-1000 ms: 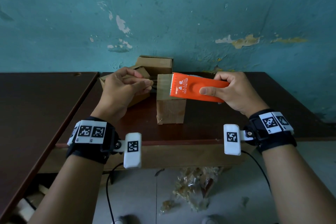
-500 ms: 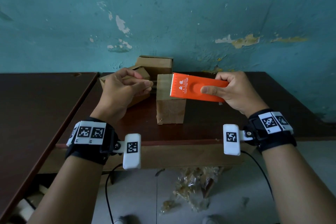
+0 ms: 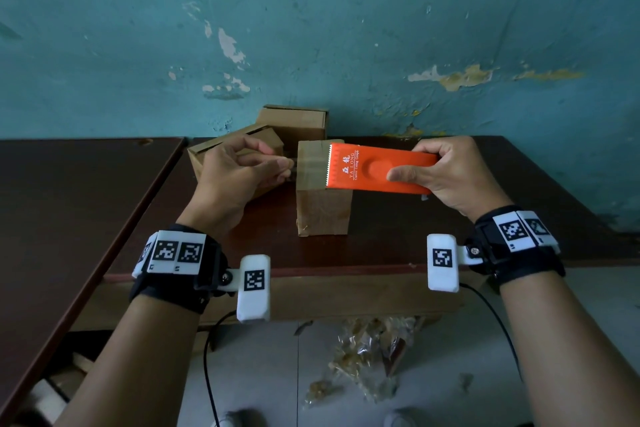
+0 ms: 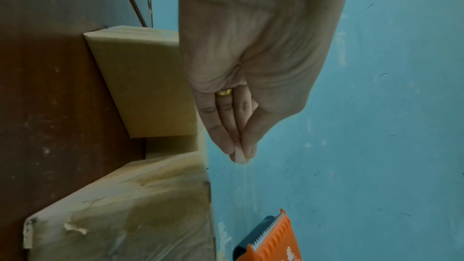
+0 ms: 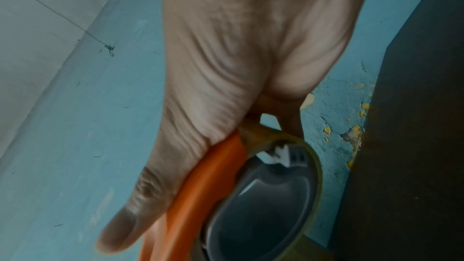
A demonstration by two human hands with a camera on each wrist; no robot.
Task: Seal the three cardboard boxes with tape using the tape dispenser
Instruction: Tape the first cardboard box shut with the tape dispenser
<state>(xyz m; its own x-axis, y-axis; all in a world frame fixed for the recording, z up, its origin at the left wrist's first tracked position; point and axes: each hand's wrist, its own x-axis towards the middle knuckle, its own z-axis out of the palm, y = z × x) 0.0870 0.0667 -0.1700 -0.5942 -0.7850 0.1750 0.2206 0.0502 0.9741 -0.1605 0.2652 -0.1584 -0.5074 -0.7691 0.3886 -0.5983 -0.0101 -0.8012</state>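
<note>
While held above the nearest box (image 3: 322, 198), orange tape dispenser (image 3: 377, 168) gripped in right hand (image 3: 450, 173), thumb flat on the top plate and fingers wrapped round the far edge and underside, toothed blade pointing toward the left. From the right wrist view, tape roll (image 5: 308, 158) seated round the grey hub under the orange plate. Clear tape (image 3: 310, 166) stretched from the blade across the box top to left hand (image 3: 239, 177), its free end pinched between thumb and fingertips (image 4: 239, 152) pressed tightly together; whether the strip touches the cardboard, cannot tell. Nearest box standing upright on dark brown table (image 3: 381, 250), shiny with tape already down its front and left faces, a small scrap of torn tape near one lower corner. Second box (image 3: 221, 156) lying tilted just behind the left hand, third box (image 3: 298, 125) behind that, near teal wall (image 3: 346, 28) with peeling paint. Gold ring (image 4: 224, 92) on one left finger. Black bands with white coded markers (image 3: 178, 251) on both wrists. Another dark table (image 3: 69, 191) to the left, set just beside the first. Crumpled plastic wrappers (image 3: 367, 357) on the floor below the table edge.
</note>
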